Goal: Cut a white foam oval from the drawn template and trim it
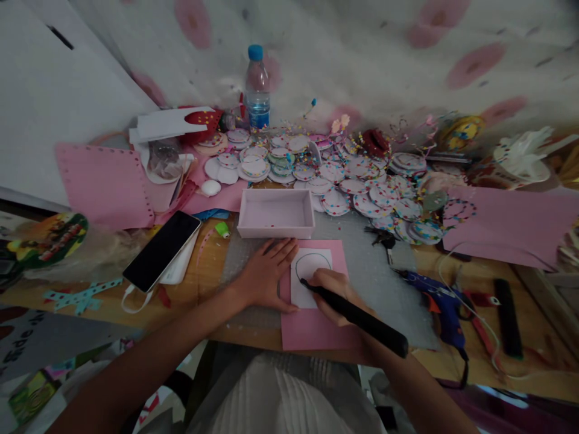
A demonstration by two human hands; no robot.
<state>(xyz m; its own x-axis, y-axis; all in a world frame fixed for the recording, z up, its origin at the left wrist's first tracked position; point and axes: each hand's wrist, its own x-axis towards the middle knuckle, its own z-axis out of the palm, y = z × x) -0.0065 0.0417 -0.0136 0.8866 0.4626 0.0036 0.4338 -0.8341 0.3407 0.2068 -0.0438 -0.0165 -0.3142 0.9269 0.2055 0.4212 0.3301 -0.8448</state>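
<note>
Cluttered wooden table (217, 265) carries our work: our left hand (265, 271) lies flat, fingers spread, pinning the white paper square (307, 280) on pink foam sheet (312, 328); just right, our right hand (335, 292) grips a black pen-like tool (362, 319), tip up-left on the drawn circle.

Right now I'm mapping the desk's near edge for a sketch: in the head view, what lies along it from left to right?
Phone → left hand → white paper → right hand holding a black tool → blue glue gun → black bar.
</note>
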